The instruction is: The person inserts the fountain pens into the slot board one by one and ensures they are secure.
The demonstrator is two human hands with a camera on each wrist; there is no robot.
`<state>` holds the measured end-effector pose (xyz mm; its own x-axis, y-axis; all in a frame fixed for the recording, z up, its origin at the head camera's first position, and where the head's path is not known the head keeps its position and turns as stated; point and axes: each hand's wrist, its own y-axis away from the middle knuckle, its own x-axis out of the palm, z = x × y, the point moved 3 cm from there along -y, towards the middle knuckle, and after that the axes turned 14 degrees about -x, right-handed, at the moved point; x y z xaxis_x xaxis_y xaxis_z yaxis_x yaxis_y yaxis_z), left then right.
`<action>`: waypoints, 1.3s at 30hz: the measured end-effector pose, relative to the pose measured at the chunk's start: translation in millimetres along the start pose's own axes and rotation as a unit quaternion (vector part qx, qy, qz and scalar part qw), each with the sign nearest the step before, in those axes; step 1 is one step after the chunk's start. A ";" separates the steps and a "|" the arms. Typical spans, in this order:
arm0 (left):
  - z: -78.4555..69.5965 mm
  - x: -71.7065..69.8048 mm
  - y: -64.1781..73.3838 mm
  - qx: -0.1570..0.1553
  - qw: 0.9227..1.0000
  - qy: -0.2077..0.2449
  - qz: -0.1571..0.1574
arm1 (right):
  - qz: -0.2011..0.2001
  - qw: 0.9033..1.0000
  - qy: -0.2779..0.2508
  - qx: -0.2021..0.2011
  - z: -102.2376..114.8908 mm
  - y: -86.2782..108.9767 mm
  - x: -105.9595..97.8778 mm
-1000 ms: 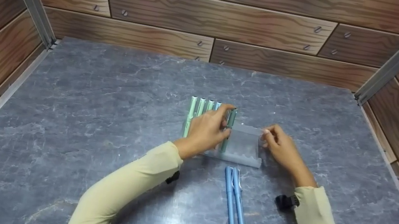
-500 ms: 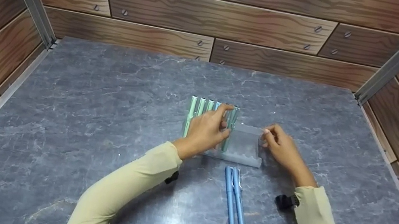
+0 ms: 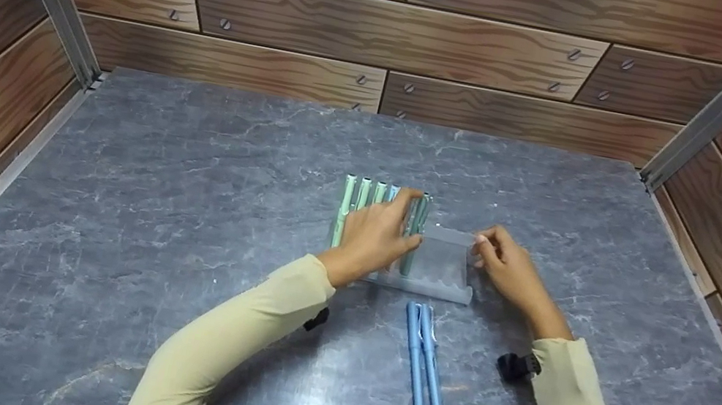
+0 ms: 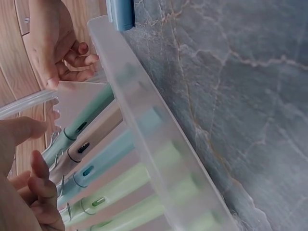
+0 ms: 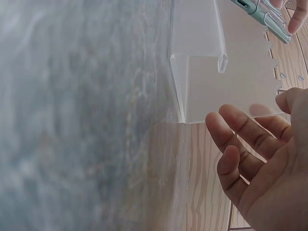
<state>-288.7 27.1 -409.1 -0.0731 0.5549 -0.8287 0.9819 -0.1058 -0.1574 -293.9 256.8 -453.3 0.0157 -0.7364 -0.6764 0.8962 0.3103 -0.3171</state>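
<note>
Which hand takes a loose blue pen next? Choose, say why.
Left, probably. The blue pens lie near both, but the right hand seems to pinch the pen holder, while the dark green pen by the left hand already lies in it.

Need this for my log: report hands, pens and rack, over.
Left hand at dark green pen, grip unclear; right hand pinching clear rack at right edge. Two blue pens lying outside it. No obstruction seen.
</note>
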 end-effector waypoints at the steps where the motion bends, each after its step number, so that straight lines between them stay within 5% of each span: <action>1: -0.2 0.0 -0.4 -0.005 1.000 -0.003 0.003 | 0.000 1.000 0.001 -0.001 0.0 0.0 -0.1; 31: -3.9 1.2 -7.0 -0.006 0.997 -0.079 -0.013 | 0.005 1.000 0.014 0.001 -1.0 0.1 0.4; 39: -4.3 0.8 -7.5 -0.016 0.998 -0.069 0.001 | 0.004 1.000 0.009 0.004 -0.4 0.9 -0.6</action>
<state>-295.4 31.9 -406.2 -0.0915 0.4364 -0.8951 0.9869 -0.0804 -0.1400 -293.4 257.7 -453.4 0.0147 -0.7224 -0.6914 0.8997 0.3113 -0.3061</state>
